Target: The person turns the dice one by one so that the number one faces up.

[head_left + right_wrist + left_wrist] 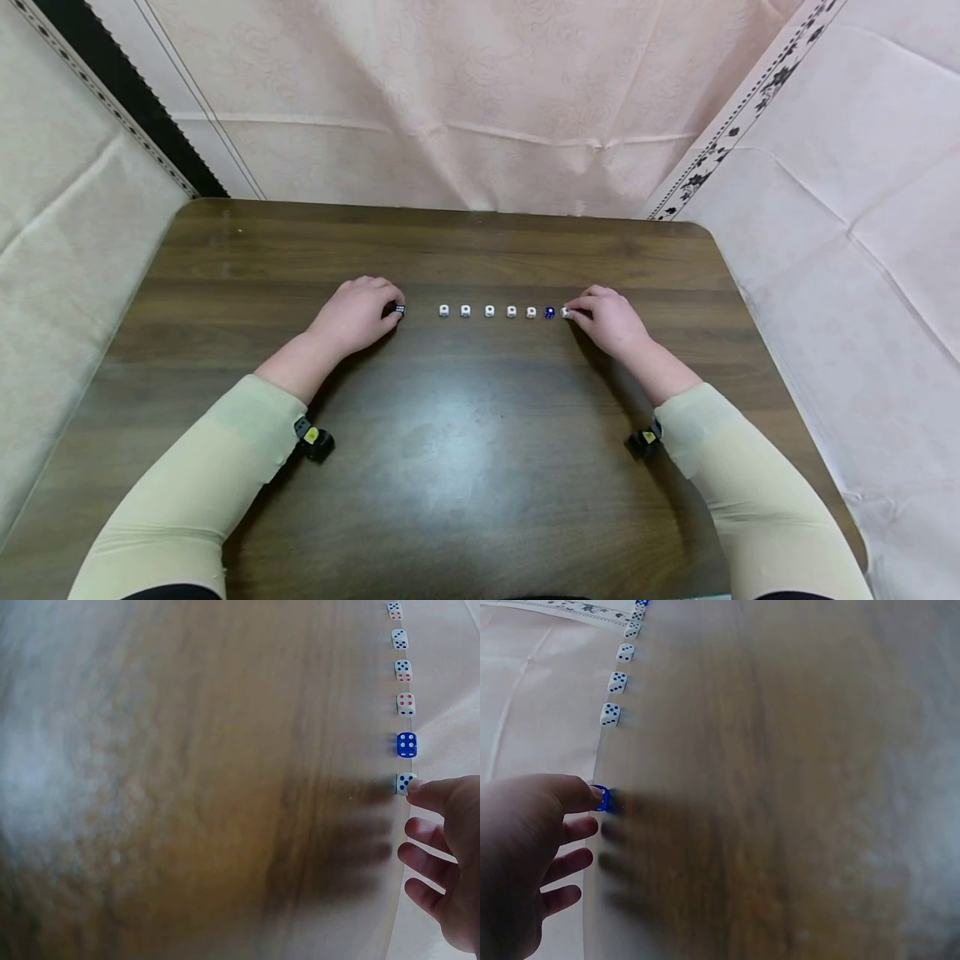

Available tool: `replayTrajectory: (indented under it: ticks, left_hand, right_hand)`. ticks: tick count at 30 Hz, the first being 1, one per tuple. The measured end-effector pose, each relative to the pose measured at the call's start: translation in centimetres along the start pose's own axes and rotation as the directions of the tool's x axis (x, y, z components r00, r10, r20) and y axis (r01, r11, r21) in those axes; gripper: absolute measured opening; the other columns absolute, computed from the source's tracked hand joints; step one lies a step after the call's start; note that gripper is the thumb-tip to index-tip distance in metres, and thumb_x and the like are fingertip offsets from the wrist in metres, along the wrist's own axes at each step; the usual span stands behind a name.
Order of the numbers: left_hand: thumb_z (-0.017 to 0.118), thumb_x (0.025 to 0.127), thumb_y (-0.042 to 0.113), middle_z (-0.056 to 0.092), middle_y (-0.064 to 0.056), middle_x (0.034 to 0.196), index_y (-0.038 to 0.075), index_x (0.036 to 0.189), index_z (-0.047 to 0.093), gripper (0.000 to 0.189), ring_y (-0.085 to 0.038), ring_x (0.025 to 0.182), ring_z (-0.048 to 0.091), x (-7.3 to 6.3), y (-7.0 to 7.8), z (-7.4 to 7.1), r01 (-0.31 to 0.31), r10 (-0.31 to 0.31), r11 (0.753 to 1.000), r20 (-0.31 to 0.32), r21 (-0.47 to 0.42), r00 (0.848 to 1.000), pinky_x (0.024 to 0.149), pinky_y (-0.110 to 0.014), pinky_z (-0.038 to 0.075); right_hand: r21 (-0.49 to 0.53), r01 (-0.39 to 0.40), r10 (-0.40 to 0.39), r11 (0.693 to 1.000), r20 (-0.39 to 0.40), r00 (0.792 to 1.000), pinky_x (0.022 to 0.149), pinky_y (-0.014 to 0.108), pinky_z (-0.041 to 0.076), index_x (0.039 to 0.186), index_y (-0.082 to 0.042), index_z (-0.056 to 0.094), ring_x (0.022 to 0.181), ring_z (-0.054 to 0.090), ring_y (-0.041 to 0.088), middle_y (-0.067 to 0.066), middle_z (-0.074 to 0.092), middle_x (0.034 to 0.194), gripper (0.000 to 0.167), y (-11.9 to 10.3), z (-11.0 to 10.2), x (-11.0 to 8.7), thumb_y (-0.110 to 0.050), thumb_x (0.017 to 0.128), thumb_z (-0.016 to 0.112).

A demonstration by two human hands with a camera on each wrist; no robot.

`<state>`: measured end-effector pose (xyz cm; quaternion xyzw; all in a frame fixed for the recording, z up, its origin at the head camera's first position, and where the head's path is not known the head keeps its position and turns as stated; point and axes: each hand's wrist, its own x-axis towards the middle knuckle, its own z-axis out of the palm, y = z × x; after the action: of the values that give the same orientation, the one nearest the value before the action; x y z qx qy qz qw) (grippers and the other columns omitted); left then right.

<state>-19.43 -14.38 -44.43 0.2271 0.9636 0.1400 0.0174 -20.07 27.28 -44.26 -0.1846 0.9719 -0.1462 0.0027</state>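
Observation:
A row of small dice runs across the table. At its left end my left hand [358,310] pinches a blue die [603,799] between thumb and fingertip, a gap apart from the others. Several white dice [490,311] stand singly in the middle, with small spaces between them. Toward the right comes another blue die [406,745], four white pips on its top. Right beside it, my right hand [611,323] pinches a white die [404,784] by its outer side. In both wrist views the other fingers spread loosely, holding nothing.
The brown wooden table [450,433] has rounded far corners. Pale cloth [465,100] hangs behind it, with more white cloth [862,208] at the sides. A small black camera [315,442] sits on the left wrist, another camera [642,442] on the right.

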Motion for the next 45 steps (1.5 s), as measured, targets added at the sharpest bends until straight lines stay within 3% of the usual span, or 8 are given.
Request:
replayTrajectory:
  ticks: [34,45]
  left_hand:
    - [0.062,0.097,0.027,0.064,-0.004,0.117,0.018,0.103,0.070,0.014,-0.030,0.113,0.055,1.1,1.6,0.5,-0.015,0.015,1.000,0.008,0.008,1.000,0.100,-0.050,0.040]
    - [0.055,0.101,0.029,0.060,-0.008,0.124,0.018,0.117,0.073,0.026,-0.032,0.120,0.052,1.4,1.9,0.6,-0.004,0.003,1.000,0.019,0.025,1.000,0.104,-0.052,0.037]
  right_hand:
    - [0.003,0.008,-0.008,1.000,0.000,1.000,0.088,0.047,0.049,0.111,-0.010,0.076,0.100,0.061,0.030,0.009,0.064,0.105,0.021,0.1,0.0,-0.1,-0.022,0.097,0.066]
    - [0.000,0.007,-0.007,1.000,-0.003,1.000,0.089,0.047,0.049,0.110,-0.009,0.076,0.100,0.061,0.030,0.009,0.065,0.105,0.021,0.1,0.1,0.0,-0.022,0.097,0.067]
